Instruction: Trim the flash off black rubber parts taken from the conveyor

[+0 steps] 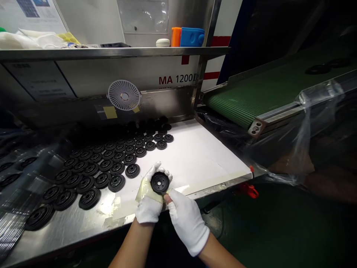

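Observation:
My left hand (149,203), in a white glove, is curled around a round black plastic disc (160,182) with a centre hole and holds it face up over the table's front edge. My right hand (186,219), also gloved in white, sits just below and right of the disc, its thumb and fingertip pressed to the disc's lower rim. Several matching black ribbed discs (110,165) lie in rows on the steel table (69,223) to the left.
White paper sheet (200,156) covers the table's right half. A green conveyor belt (256,96) ends at the right, draped with clear plastic film (306,123). A white fan grille (124,95) hangs on the back panel. A shelf (111,52) above carries blue and orange items.

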Tool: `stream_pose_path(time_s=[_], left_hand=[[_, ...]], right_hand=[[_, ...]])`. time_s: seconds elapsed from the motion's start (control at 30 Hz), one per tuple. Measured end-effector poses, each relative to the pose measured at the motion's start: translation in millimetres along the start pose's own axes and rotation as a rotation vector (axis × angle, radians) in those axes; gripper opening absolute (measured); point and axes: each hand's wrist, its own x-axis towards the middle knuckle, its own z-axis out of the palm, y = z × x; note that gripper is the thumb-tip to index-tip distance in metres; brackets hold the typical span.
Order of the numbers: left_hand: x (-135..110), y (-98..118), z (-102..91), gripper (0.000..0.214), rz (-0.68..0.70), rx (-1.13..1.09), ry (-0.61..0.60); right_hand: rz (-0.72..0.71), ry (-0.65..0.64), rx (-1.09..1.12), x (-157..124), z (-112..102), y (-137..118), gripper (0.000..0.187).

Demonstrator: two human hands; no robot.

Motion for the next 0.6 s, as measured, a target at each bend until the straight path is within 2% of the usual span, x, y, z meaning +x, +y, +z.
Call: stream_pose_path(time_s=[0.1, 0.27, 0.47, 0.6], left_hand=[[-2.5, 0.9, -1.1, 0.017, 0.042, 0.014, 0.011], [-11.4, 4.7, -3.2, 0.027, 0.078, 0.093, 0.033], [-13.3, 4.1, 2.5, 0.023, -0.018, 0.041, 0.065], [-6.1, -0.8, 1.3, 0.026, -0.078, 0.055, 0.114]], right_hand=[[0.03, -0.079, 0.158, 0.0, -6.7, -0.6, 0.032], [0.147, -0.098, 0.391, -0.3, -31.6, 3.4, 0.039], [0.273, -0.097, 0.732, -14.6, -62.3, 10.6, 0.047], [0.443, -0.066, 1.072, -19.7, -63.4, 33.4, 0.04]])
